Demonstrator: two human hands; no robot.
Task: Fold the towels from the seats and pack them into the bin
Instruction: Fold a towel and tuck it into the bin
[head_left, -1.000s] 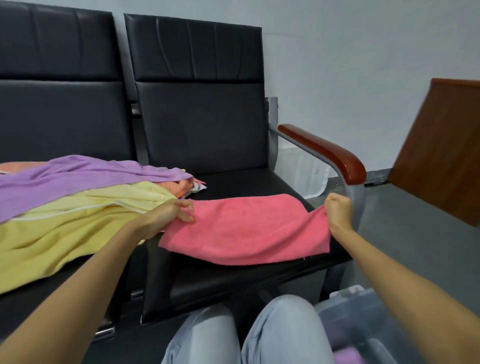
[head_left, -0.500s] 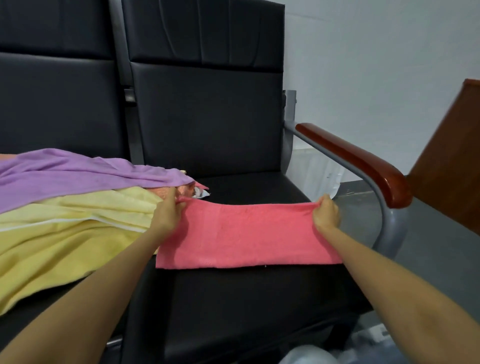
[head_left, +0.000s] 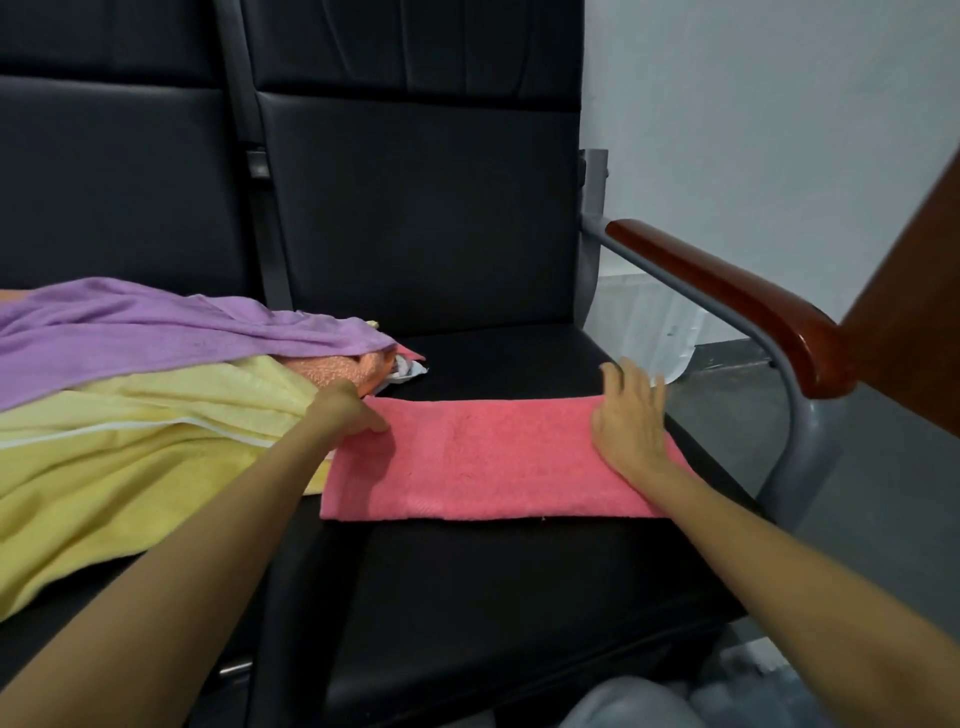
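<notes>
– Since half a second ago our right hand (head_left: 631, 421) has let go of the far edge; it lies flat on the right end of the pink towel (head_left: 493, 457), fingers spread.
– And our left hand (head_left: 348, 410)?
– At the left end, thumb on the cloth; we cannot tell what its fingers do.
– The towel?
– A folded strip across the seat (head_left: 493, 597), mid-frame, touching the yellow towel (head_left: 130, 457) at left.

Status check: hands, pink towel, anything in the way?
Right hand flat on pink towel, right end; left hand on left end, fingers hidden. Towel a folded strip on seat. Yellow towel beside left end.
</notes>
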